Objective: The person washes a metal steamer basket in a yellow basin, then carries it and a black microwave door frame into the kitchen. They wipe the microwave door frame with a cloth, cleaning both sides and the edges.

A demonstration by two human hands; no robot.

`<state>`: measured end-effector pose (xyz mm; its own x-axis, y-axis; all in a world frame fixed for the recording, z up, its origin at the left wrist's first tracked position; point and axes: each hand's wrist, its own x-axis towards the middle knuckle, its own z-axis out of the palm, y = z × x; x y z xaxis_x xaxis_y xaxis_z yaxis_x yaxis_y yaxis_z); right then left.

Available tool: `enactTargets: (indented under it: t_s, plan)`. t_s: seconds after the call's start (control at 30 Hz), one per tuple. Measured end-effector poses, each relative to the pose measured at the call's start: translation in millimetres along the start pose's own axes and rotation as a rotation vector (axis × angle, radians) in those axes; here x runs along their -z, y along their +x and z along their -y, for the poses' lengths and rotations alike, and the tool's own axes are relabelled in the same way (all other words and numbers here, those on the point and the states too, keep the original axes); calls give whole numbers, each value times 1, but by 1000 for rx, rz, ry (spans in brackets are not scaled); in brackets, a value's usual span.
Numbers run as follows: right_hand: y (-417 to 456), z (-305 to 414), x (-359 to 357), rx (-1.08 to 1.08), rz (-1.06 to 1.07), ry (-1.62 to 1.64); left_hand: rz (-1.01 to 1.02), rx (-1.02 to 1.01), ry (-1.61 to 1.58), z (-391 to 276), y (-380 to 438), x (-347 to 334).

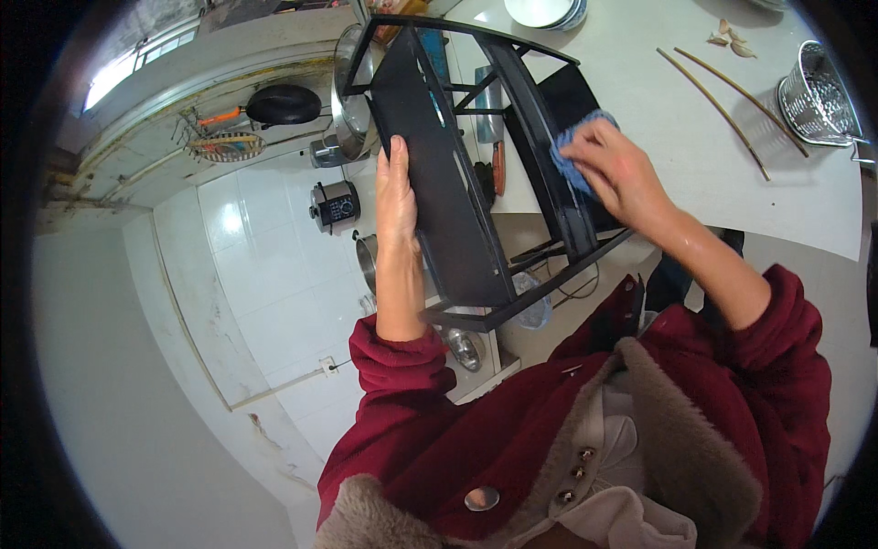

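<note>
A black metal tiered rack (439,171) is held up in front of me, tilted, over the edge of the white table (631,137). My left hand (396,195) grips its left side, thumb on the broad black panel and fingers hidden behind. My right hand (610,165) pinches a blue cloth (573,158) against a rail and shelf on the rack's right side. Through the gaps in the frame a cleaver with a wooden handle (499,168) shows, lying on the table.
Two wooden chopsticks (717,117), garlic cloves (732,41) and a perforated metal basket (816,99) are on the table at right. White bowls (545,12) stand at the top. A frying pan (282,105) and an electric cooker (335,206) are at left.
</note>
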<state>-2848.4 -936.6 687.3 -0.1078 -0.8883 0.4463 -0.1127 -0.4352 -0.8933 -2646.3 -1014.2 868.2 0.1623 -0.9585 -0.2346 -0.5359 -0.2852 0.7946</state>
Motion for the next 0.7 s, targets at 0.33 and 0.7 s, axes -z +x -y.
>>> enactTargets:
  t_s: [0.33, 0.7]
  plan:
    - [-68, 23, 17, -95, 174, 210, 63, -165, 3, 5, -5, -7]
    - [-34, 18, 2, -68, -84, 66, 197, -213, -166, 11, 10, -7]
